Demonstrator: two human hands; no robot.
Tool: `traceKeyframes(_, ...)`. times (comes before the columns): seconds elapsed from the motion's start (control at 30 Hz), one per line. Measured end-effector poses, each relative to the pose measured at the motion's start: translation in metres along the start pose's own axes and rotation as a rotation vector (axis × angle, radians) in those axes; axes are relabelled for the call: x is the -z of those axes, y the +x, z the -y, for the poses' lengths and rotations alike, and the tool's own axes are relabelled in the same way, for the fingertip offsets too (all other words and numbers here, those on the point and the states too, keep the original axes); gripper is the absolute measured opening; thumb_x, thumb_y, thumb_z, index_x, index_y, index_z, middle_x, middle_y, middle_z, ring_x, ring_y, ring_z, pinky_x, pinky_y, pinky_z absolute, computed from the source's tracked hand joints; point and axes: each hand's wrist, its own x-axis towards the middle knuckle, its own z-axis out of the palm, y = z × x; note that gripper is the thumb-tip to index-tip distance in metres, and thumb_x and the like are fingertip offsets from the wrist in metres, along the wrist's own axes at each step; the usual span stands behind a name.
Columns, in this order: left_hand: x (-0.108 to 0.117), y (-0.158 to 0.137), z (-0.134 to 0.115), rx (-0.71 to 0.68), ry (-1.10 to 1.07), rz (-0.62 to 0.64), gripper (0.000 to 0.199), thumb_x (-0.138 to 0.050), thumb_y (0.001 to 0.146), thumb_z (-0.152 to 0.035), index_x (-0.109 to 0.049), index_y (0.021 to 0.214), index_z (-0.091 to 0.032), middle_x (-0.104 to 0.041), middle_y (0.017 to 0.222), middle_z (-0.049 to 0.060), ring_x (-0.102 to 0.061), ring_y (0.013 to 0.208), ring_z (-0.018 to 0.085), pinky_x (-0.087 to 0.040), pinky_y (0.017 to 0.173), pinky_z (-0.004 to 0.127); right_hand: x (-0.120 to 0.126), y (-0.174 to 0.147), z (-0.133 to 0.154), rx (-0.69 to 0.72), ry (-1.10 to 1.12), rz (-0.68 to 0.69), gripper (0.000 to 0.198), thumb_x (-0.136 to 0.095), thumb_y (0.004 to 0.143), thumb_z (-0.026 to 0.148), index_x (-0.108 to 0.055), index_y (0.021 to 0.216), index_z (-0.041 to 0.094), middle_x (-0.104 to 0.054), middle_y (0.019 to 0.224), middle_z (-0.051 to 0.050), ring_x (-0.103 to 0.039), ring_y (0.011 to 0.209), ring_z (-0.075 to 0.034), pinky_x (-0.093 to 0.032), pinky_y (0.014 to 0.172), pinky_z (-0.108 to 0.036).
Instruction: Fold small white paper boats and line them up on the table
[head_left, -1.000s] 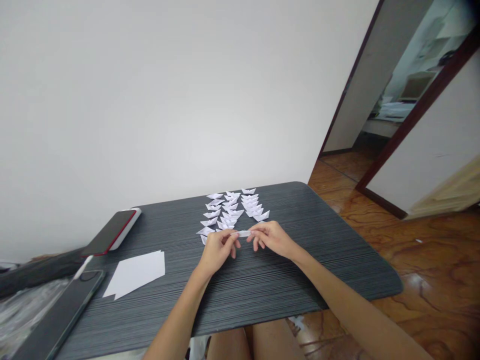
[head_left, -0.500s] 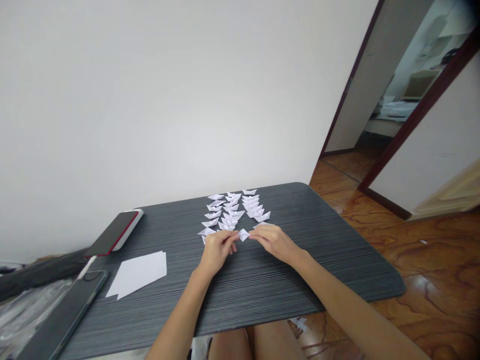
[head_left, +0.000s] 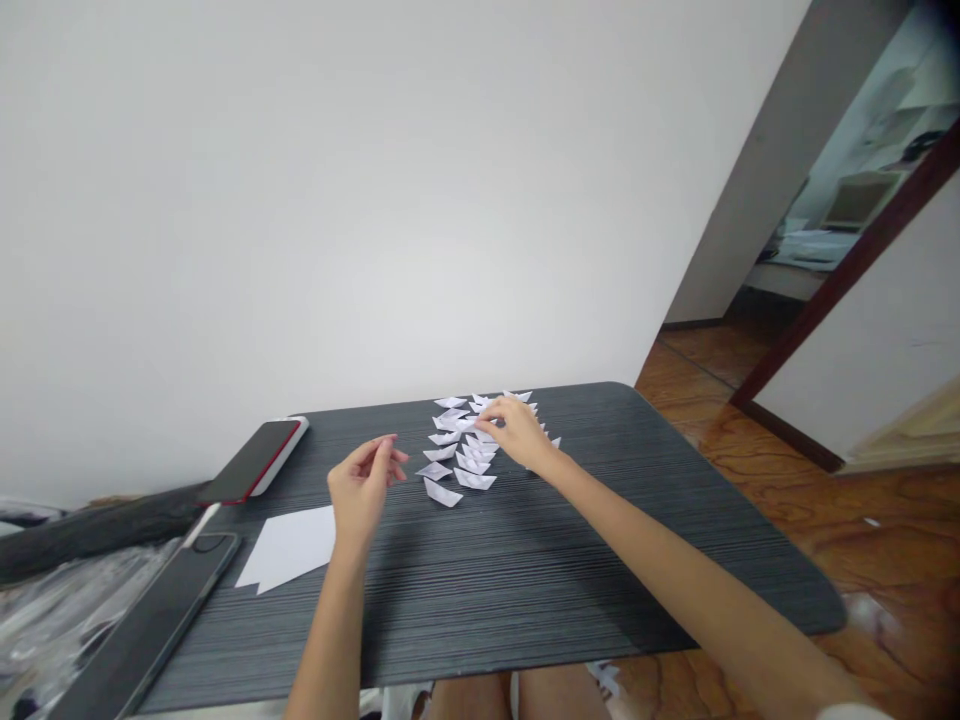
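Several small white folded paper boats (head_left: 475, 481) sit in rough columns on the dark table. My right hand (head_left: 512, 428) reaches over them from the right, thumb and fingertips pinched on a white paper boat (head_left: 466, 425) above the far part of the group. Behind this hand, part of the right column is hidden. My left hand (head_left: 364, 485) is raised left of the boats, its fingers loosely curled and apart, with nothing in it. The nearest boat (head_left: 442, 493) to it lies at the front left of the group.
White paper sheets (head_left: 292, 545) lie on the left of the striped dark table (head_left: 525, 600). Beyond them, a dark device with a red edge (head_left: 255, 460) rests on a white one. A phone-like slab (head_left: 161, 620) lies along the left edge. A white wall (head_left: 375, 200) rises behind.
Both hands held a small folded paper between them; now they are apart. My left hand has let go and moved left, while my right hand carries a paper boat over the far boats.
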Motion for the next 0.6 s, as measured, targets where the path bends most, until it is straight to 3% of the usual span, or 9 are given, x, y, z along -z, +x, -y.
traceKeyframes(0.13, 0.02, -0.002, 0.017, 0.073, 0.147, 0.082, 0.029, -0.05, 0.073, -0.035, -0.06, 0.082, -0.009, -0.062, 0.062, 0.004, -0.052, 0.045, 0.01, -0.043, 0.046, 0.022, -0.045, 0.049, 0.002, -0.102, -0.18, 0.03, 0.016, -0.054, 0.075, 0.028, -0.067, 0.076, 0.02, -0.058, 0.082, -0.005, -0.044, 0.088, -0.018, -0.031, 0.076, -0.029)
traceKeyframes(0.3, 0.033, -0.009, 0.024, 0.025, 0.301, 0.182, 0.028, -0.047, 0.075, -0.035, -0.061, 0.083, -0.012, -0.064, 0.065, 0.004, -0.057, 0.052, 0.012, -0.048, 0.056, 0.024, -0.092, 0.084, -0.005, -0.17, -0.219, 0.038, 0.013, -0.057, 0.073, 0.028, -0.067, 0.07, 0.021, -0.051, 0.093, -0.007, -0.036, 0.094, -0.023, -0.027, 0.074, -0.035)
traceKeyframes(0.43, 0.056, -0.01, 0.021, -0.038, 0.467, 0.217, 0.026, -0.049, 0.074, -0.035, -0.063, 0.082, -0.014, -0.067, 0.071, 0.005, -0.062, 0.063, 0.016, -0.049, 0.065, 0.026, -0.11, 0.093, -0.014, -0.175, -0.253, 0.074, 0.012, -0.057, 0.073, 0.026, -0.067, 0.071, 0.019, -0.048, 0.097, -0.008, -0.032, 0.097, -0.025, -0.025, 0.075, -0.037)
traceKeyframes(0.6, 0.094, -0.013, 0.029, -0.059, 0.629, 0.126, 0.029, -0.049, 0.073, -0.039, -0.063, 0.086, -0.017, -0.068, 0.076, 0.005, -0.063, 0.073, 0.02, -0.048, 0.073, 0.031, -0.116, 0.092, -0.02, -0.138, -0.278, 0.135, 0.013, -0.057, 0.073, 0.028, -0.066, 0.072, 0.019, -0.045, 0.097, -0.009, -0.03, 0.099, -0.026, -0.023, 0.077, -0.038)
